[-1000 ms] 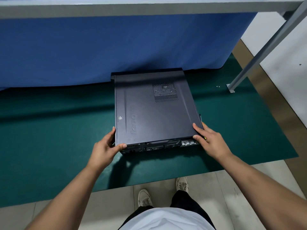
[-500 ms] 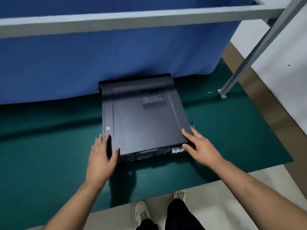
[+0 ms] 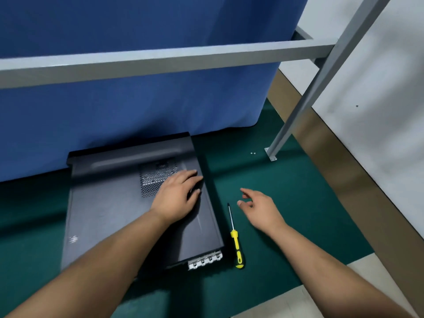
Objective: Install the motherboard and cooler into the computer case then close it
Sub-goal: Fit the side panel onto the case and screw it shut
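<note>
- Where both hands gripped the near corners a second ago, now released: left hand (image 3: pixel 177 198) flat on the side panel (image 3: pixel 110 214), fingers (image 3: pixel 191 174) straight and spread beside the vent grille (image 3: pixel 153 180); right hand (image 3: pixel 261 208) off the case, hovering over the mat, fingers loosely curled, grasping nothing.
- Computer case (image 3: pixel 137 226): lying flat on the green mat (image 3: pixel 286 203), panel on top, apparently closed; rear edge against the blue curtain (image 3: pixel 137 99).
- Judged: panel seated, fastening likely left.
- Screwdriver (image 3: pixel 235 239), yellow handle: just beside the case, now uncovered, near the right hand.
- Two small screws (image 3: pixel 253 153): well apart, by the frame leg (image 3: pixel 298 115).
- Obstruction: grey rail (image 3: pixel 160 63) overhead.
</note>
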`<state>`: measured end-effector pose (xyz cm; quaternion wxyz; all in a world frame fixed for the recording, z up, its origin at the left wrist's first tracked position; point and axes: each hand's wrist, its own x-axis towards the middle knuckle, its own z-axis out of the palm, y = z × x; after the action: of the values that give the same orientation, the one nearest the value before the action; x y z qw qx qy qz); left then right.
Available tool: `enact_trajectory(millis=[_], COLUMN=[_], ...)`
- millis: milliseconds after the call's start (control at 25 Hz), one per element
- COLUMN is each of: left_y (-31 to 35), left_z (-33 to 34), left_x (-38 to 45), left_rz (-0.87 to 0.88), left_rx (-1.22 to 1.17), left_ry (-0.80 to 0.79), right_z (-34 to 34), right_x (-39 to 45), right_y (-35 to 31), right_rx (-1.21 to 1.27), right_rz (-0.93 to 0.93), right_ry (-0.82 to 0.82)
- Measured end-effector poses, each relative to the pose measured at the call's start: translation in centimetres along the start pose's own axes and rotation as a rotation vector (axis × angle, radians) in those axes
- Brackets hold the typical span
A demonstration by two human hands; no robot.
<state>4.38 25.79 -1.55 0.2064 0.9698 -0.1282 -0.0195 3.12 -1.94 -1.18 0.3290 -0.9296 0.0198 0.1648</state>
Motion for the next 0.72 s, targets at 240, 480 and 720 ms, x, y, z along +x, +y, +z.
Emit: enact_trajectory(millis=[240, 480, 720], left_y=[0.0, -0.2, -0.1], left_z=[1.9, 2.9, 3.1], left_x=[7.3, 7.7, 7.6], left_rz=[-0.039, -0.048, -0.047], left_rx=[0.166, 0.190, 0.199], left_ry=[0.035, 0.069, 0.106], right_z=[-2.1, -3.4, -2.9], right_x=[12.5, 24.5, 28.3], right_y=[6.0, 7.9, 8.5], right_rx=[-0.052, -0.172, -0.446], right_rz=[0.229, 0.219, 0.201], right_ry=[0.085, 0.254, 0.273])
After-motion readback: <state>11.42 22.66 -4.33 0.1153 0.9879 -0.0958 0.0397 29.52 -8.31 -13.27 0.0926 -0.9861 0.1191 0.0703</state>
